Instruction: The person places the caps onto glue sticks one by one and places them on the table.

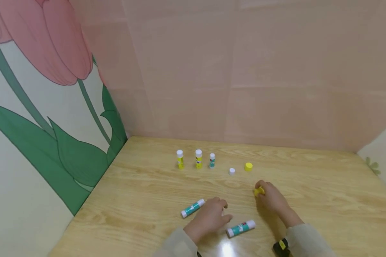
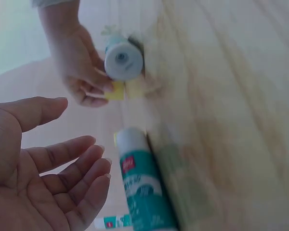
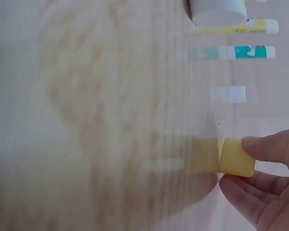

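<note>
My right hand (image 1: 274,201) pinches a small yellow cap (image 1: 259,191) between thumb and fingers, low over the table. In the right wrist view this cap (image 3: 238,158) is slightly tilted, its lower edge at or just above the surface. My left hand (image 1: 210,214) is held low with its fingers loosely spread and nothing in the palm (image 2: 33,192). A teal-and-white glue stick (image 1: 240,228) lies to its right. Another teal glue stick (image 1: 193,208) lies to its left, partly behind the hand.
Towards the back stand two yellow glue sticks (image 1: 180,160) with white tops and a smaller teal one (image 1: 212,161). A white cap (image 1: 232,171) and a second yellow cap (image 1: 248,166) sit to their right. A black object (image 1: 281,247) is by the right sleeve.
</note>
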The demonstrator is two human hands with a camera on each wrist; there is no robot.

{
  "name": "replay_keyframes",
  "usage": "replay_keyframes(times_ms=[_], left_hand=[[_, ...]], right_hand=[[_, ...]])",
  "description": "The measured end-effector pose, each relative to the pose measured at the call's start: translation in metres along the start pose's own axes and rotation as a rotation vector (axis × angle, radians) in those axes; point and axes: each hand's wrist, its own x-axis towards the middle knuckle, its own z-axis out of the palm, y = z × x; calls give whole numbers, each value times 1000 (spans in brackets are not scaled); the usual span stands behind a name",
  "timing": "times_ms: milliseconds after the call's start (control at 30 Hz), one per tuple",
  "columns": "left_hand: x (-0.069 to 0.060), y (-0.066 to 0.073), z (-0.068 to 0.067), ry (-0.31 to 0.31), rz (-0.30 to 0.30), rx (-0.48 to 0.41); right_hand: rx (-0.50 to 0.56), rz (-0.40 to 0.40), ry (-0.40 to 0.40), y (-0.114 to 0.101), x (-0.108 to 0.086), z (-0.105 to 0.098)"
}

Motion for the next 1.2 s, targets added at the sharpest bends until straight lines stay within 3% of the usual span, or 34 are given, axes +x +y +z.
replay_keyframes(times_ms=[267,500,833,1067,1200], left_hand=[[3,-17,-9,75,-59,-24],[3,-32,-14,151,-76,-82],[-1,-49,-25,222,-134,-160],[-5,-62,-29,294,-115,-154],[-5,-70,-30,295,-138,-167]], right_hand=[[63,18,11,0,2,1],[136,64,30,-3,0,1],[168,25,106,-2,-3,4],[210,-5,135,-3,-4,4],[223,-20,181,-5,-5,5]])
